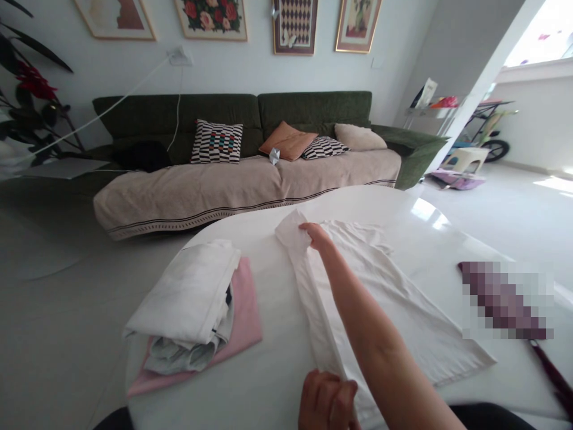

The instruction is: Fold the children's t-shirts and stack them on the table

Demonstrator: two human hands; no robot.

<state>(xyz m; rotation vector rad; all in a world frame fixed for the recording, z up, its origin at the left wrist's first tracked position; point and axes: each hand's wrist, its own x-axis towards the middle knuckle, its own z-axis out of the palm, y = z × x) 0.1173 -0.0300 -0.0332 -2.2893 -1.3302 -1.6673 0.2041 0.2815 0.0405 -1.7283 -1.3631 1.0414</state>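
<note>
A white shirt point(403, 298) lies flat on the white table point(268, 382), its left side folded over into a long strip. My right hand point(314, 236) reaches across to the far end of that strip and pinches the cloth near the shoulder, fingers closed. At the near edge my left hand point(326, 400) is closed on the lower end of the same folded strip. The strip is stretched straight between the two hands.
A pile of folded clothes point(192, 298), white on top and pink point(246, 316) below, sits on the table's left. A dark maroon item point(555, 376) lies at the right edge beside a pixelated patch. Behind the table stands a green sofa point(250, 173) with cushions.
</note>
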